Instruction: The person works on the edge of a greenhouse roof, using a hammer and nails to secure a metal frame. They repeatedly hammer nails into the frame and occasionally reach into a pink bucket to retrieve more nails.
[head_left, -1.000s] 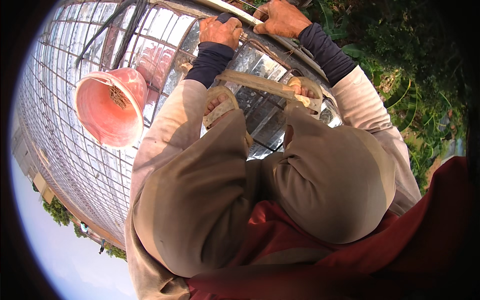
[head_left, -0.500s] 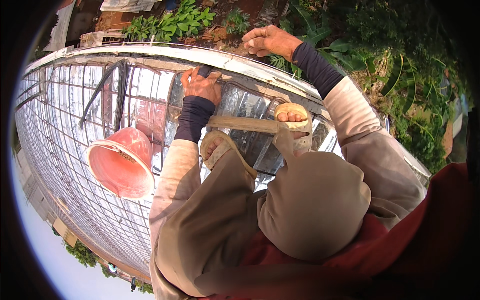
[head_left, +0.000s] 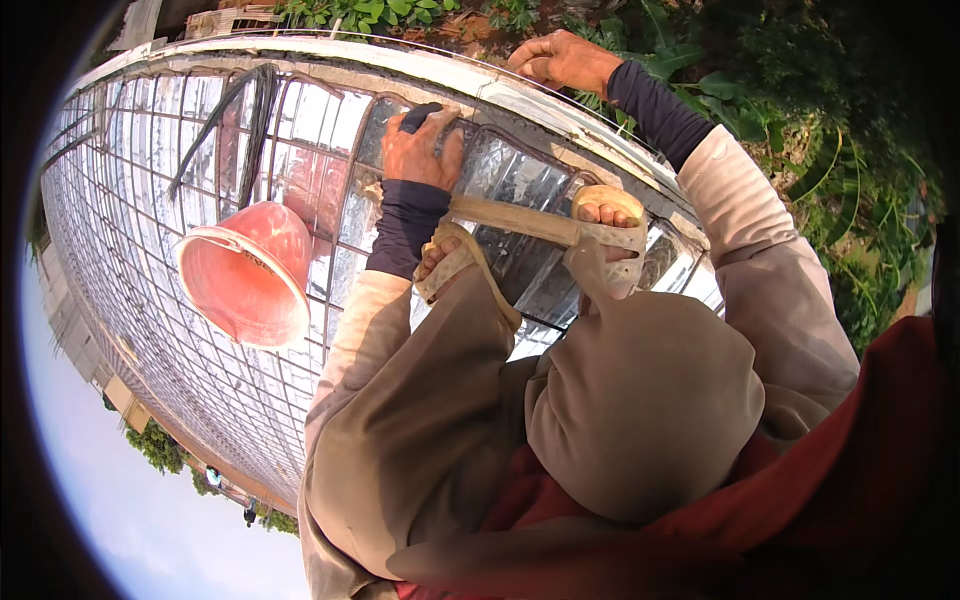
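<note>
I crouch on a glass roof [head_left: 150, 200] of metal-framed panes. My left hand [head_left: 422, 152] presses on a pane and grips a small dark object [head_left: 421, 116]; what that object is I cannot tell. My right hand [head_left: 560, 60] reaches further out, fingers curled over the white edge rail [head_left: 400, 62] of the roof. My feet in tan sandals [head_left: 610, 215] stand on a wooden slat [head_left: 510, 220] laid across the panes. My knees in beige trousers fill the lower middle.
A pink bucket [head_left: 245, 285] sits on the glass to my left. A dark hose or cable [head_left: 225, 120] runs over the panes. Beyond the rail lie green plants [head_left: 850, 220] and soil far below. Sky shows at lower left.
The view has swung so the roof edge and both hands sit lower in the picture. My left hand slid onto a pane nearer my feet, while my right hand stays on the rail.
</note>
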